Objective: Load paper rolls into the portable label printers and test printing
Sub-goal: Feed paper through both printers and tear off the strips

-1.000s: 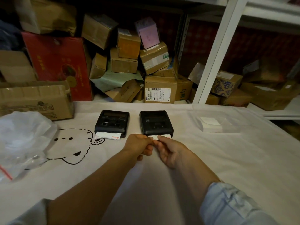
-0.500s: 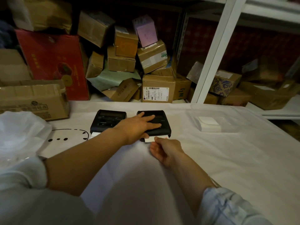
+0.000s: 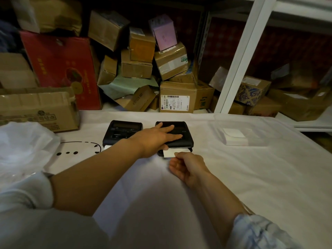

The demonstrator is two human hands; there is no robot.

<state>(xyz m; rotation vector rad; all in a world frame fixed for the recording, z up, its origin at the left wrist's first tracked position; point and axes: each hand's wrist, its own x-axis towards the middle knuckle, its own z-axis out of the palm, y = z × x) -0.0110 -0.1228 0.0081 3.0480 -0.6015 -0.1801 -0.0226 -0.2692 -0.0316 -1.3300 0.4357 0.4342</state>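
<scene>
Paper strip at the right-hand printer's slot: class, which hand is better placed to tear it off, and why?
The right hand: it already pinches the paper strip, while the left hand lies flat on the printer, steadying it.

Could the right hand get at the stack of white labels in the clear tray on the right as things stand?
Probably yes, once it lets go: the right hand pinches the paper strip from the right printer. The bare cloth between it and the white labels in the open-topped clear tray leaves the way free.

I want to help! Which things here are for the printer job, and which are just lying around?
For the job: right printer, left printer, paper strip, label stack.
Lying around: plastic bag, cardboard boxes, red box.
</scene>
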